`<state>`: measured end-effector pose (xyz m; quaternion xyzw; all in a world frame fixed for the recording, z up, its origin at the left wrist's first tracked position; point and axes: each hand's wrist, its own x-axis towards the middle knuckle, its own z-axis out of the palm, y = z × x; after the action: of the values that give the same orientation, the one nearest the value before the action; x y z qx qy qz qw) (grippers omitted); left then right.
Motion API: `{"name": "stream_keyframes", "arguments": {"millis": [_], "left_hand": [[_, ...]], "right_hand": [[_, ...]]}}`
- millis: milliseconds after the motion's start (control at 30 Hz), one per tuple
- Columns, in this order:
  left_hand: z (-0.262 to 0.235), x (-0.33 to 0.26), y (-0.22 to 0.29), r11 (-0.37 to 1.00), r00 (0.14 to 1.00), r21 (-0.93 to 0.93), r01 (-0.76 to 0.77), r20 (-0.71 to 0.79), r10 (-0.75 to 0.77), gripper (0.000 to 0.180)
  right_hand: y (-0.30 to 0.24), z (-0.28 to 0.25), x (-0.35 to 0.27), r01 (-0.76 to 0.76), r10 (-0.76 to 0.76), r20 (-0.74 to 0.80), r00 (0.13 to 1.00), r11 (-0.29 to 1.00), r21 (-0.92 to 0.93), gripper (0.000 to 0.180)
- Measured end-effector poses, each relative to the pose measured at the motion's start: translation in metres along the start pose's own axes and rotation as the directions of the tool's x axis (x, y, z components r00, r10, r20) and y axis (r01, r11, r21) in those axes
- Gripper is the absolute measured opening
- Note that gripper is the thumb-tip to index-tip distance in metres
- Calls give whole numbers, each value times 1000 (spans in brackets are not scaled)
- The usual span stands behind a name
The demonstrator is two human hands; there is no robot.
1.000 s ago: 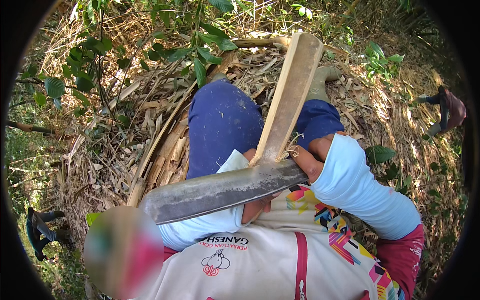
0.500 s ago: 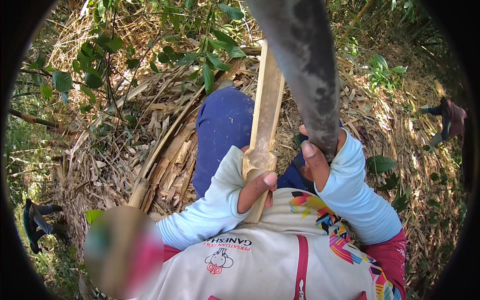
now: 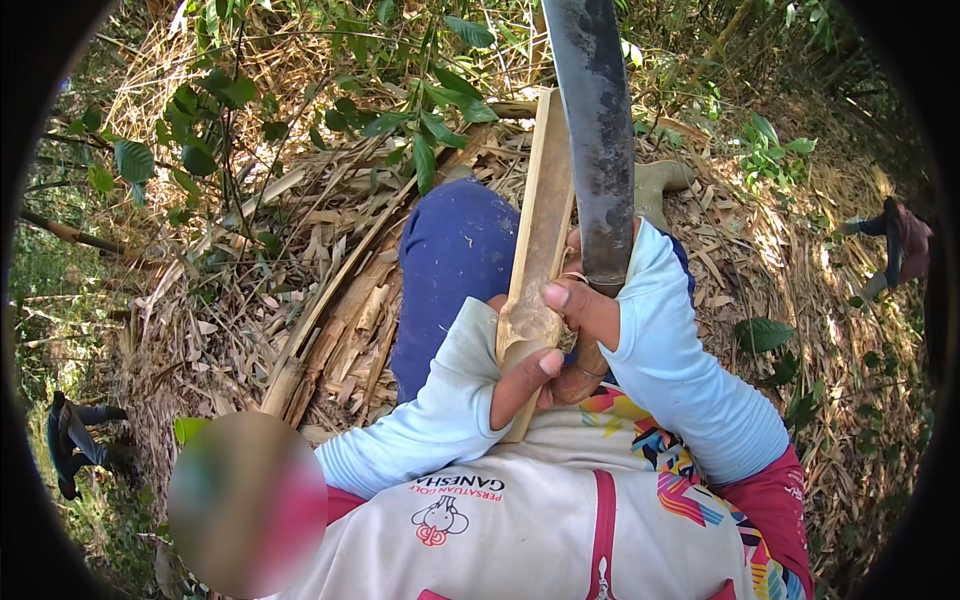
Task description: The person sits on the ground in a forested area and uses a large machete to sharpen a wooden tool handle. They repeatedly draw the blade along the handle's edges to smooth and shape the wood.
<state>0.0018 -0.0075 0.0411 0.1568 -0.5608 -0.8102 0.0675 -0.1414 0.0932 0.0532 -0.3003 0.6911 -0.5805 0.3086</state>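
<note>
A split length of bamboo, hollow side up, points away from my body, with a node partway along it. My left hand is closed around its near part, just below the node, thumb across the top. My right hand is wrapped round the base of a machete, whose dark, stained blade rises toward the top edge. The right thumb touches the bamboo's right side by the node, and the blade stands close beside the strip. Most of the machete's handle is hidden by my fingers.
My bent knee in blue trousers is left of the bamboo; a boot shows beyond the blade. Dry bamboo chips and sheaths litter the ground. A leafy shrub stands ahead. Two people appear at the far left and far right.
My right hand has moved left and inward with the machete, its thumb coming against the bamboo. The blade has swung upright and farther from view. The bamboo has shifted slightly right.
</note>
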Motion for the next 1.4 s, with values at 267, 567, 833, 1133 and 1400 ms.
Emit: {"name": "stream_keyframes", "arguments": {"millis": [267, 567, 833, 1133, 1400], "left_hand": [[-8, 3, -11, 995, 998, -87, 54, 33, -51, 44], [-29, 2, -27, 871, 933, -465, 158, 359, 22, 48], [-26, 1, -28, 852, 947, -506, 134, 320, 41, 45], [14, 6, 0, 965, 995, 258, 55, -91, -32, 37], [1, 22, -45, 846, 970, 494, -198, -28, 243, 31]], "right_hand": [[14, 4, -11, 58, -61, -89, 994, 997, -41, 37], [5, -1, -6, -151, 54, 233, 971, 894, 422, 32], [13, -5, -1, -129, 40, 227, 973, 911, 392, 34], [-9, -27, -16, 142, -152, -9, 988, 944, -296, 42], [-35, -17, -33, 45, -27, 113, 993, 986, -158, 32]]}}
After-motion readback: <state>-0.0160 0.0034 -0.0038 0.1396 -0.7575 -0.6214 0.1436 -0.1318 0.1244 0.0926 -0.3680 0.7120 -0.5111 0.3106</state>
